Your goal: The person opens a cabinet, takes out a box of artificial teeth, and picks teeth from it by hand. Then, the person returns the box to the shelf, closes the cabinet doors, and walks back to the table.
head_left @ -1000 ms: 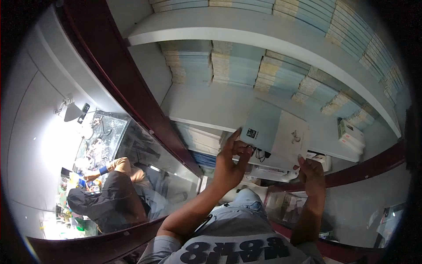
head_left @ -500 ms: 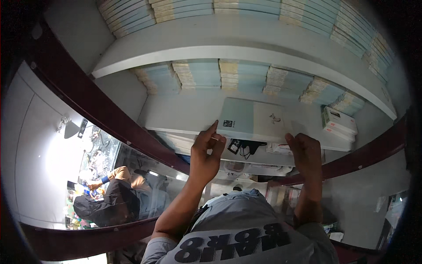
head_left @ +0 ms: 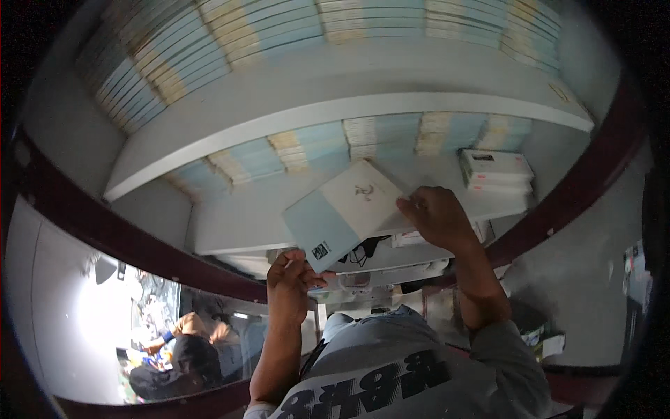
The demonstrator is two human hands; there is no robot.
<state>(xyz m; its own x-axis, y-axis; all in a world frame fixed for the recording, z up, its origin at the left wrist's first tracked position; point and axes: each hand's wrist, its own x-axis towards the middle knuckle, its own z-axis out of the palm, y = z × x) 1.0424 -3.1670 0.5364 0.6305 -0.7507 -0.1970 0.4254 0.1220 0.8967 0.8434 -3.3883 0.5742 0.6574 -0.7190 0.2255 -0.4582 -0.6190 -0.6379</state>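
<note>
Both hands are closed on one flat box [head_left: 347,213], pale blue at one half and cream-white at the other, held tilted in front of the middle shelf. The left hand [head_left: 293,279] pinches its lower blue corner from beneath, fingers curled, thumb up against the edge by a small dark label. The right hand [head_left: 438,218] grips the opposite, cream end, knuckles turned upward and fingers wrapped over the edge. Both forearms rise from the lower edge, the left nearly straight up, the right bent in from the side, sleeve at the elbow.

Behind the box, the white shelf [head_left: 335,108] carries rows of similar pale blue and cream boxes [head_left: 307,150]. A small stack of white boxes [head_left: 497,171] sits just right of the right hand. Lower left, another person [head_left: 178,349] bends over a cluttered counter.
</note>
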